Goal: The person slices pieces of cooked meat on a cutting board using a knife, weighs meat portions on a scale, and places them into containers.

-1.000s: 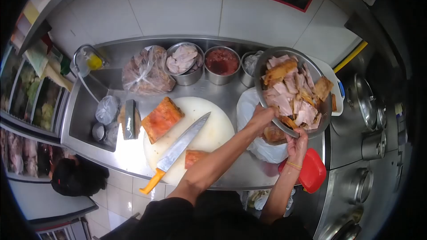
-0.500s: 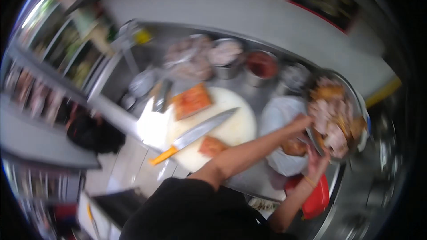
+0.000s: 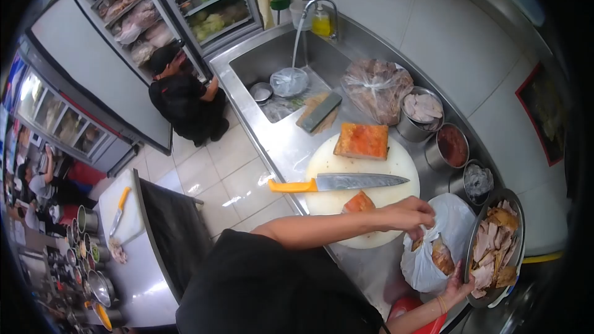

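Note:
My left hand [image 3: 413, 214] is closed on the upper edge of a white plastic bag [image 3: 456, 226], with fingers pinched together. Inside the bag's opening, browned pieces of meat [image 3: 442, 256] show. Against the bag's lower right side is my right hand [image 3: 459, 284], fingers apart, between the bag and an oval metal tray [image 3: 521, 230]. Sliced cooked meat [image 3: 492, 244] is heaped in that tray. Left of the bag, a yellow-handled knife [image 3: 346, 182] lies across a round white cutting board [image 3: 396, 176]. A large orange-skinned meat slab [image 3: 362, 141] sits behind it, a smaller piece [image 3: 359, 202] in front.
Metal containers [image 3: 448, 146] line the counter's back beside a bag of meat [image 3: 378, 89]. A sharpening stone [image 3: 322, 111] lies by the sink [image 3: 247, 68], where water runs. A person in black [image 3: 189, 96] crouches at an open fridge. A red container [image 3: 405, 307] is below my right arm.
My left hand has gone from the tray to the plastic bag and closed on its edge. My right hand has shifted to the bag's side. The view has turned, showing more sink and fridge.

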`<action>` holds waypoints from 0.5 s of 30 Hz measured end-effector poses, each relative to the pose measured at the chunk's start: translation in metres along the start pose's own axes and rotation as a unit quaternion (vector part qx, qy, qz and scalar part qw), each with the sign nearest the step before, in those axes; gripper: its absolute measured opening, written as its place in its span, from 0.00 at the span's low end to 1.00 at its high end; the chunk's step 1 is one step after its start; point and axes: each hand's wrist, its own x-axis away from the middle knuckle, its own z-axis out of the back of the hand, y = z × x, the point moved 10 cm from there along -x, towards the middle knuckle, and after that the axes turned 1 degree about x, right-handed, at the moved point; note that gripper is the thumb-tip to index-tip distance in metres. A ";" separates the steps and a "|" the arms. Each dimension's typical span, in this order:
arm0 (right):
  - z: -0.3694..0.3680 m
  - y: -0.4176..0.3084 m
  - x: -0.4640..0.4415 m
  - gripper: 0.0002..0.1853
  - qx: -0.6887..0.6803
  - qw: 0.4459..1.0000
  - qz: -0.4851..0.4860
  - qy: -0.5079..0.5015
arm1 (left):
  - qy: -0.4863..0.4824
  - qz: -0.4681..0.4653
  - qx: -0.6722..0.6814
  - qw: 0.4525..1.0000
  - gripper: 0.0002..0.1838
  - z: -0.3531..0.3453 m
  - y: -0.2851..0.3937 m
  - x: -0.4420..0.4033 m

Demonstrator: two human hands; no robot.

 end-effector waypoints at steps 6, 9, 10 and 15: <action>-0.013 -0.021 -0.017 0.23 0.041 0.997 0.063 -0.006 | 0.129 0.012 0.028 0.991 0.26 0.090 -0.014 0.101; -0.009 -0.023 -0.032 0.22 -0.002 1.000 0.020 0.018 | 0.194 -0.010 0.051 0.980 0.25 0.125 -0.025 0.139; -0.009 -0.024 -0.034 0.22 -0.015 1.000 0.006 0.025 | 0.211 -0.013 0.058 0.976 0.24 0.132 -0.024 0.152; -0.023 -0.027 -0.013 0.22 0.009 0.999 0.043 0.002 | 0.257 -0.009 0.035 0.966 0.25 0.156 -0.029 0.184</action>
